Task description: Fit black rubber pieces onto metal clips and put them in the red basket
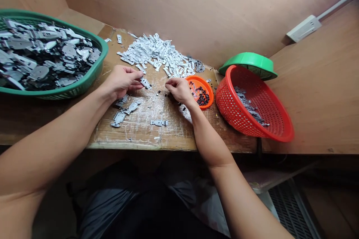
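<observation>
My left hand (122, 81) is closed in a pinch on a small grey metal bracket (146, 83) held just above the worn wooden bench (140, 134). My right hand (179, 89) is curled, fingertips pressed together on the bench near some tiny dark pieces (158, 92); what it pinches is too small to name. A heap of small silvery metal parts (158, 54) lies beyond both hands. A few grey brackets (123, 110) lie under my left wrist, and one more bracket (159, 122) sits nearer the bench edge.
A small orange dish (207, 87) of dark pieces sits right of my right hand. A tilted red basket (269, 119) holds some grey parts, with a green basket (249, 61) behind it. A large green basket (84, 82) of grey plates stands left. A wall socket (304, 28) is at right.
</observation>
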